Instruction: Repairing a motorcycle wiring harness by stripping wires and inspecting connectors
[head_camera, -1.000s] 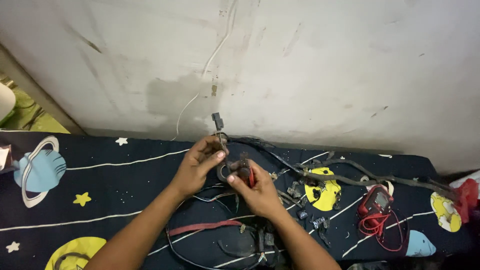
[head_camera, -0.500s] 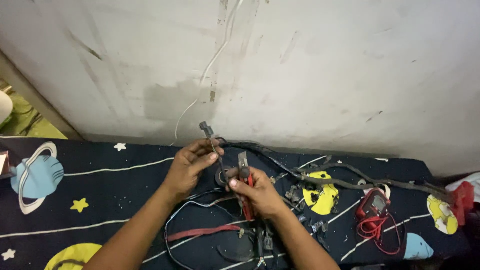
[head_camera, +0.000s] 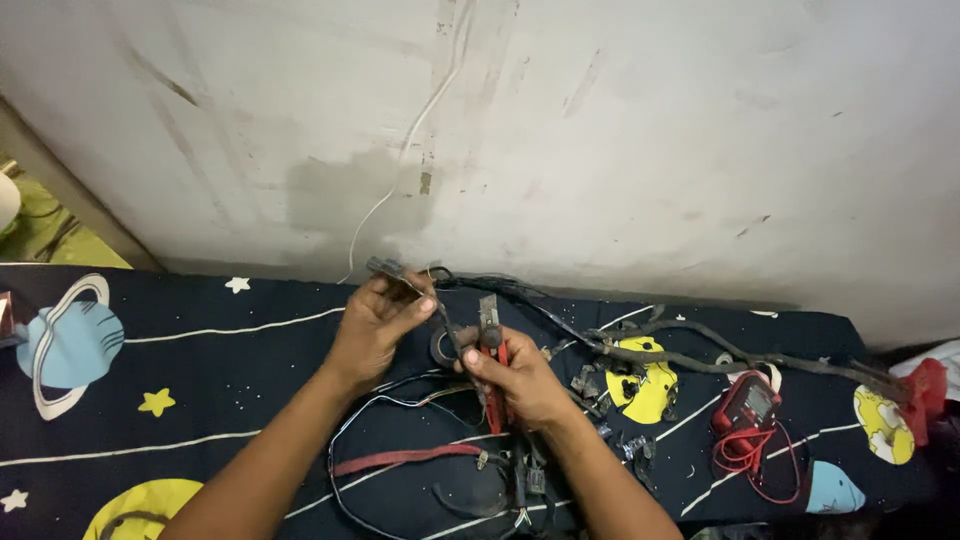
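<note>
Red-handled pliers (head_camera: 492, 362) are seen gripped in the right hand (head_camera: 515, 378), jaws pointing up beside the left hand (head_camera: 378, 320), where a second ago they were held lower and partly hidden behind the fingers. A small dark connector (head_camera: 385, 267) is pinched between the left thumb and fingertips, its black wiring (head_camera: 520, 292) trailing away to the right; it has been lifted slightly and turned outward, so the wire between the two hands is now presented close to the tool's tip (whether the jaws are closed on the wire cannot be told). Both hands are held close together above a dark space-patterned cloth (head_camera: 200, 360). Behind the hands a stained wall (head_camera: 640, 150) stands near, leaving little room forward. To the right, loose harness pieces and a red multimeter (head_camera: 748, 402) with coiled leads crowd the cloth. To the left, open cloth is left as far as a printed planet, and a red strap (head_camera: 400, 460) lies beneath the wrists.
</note>
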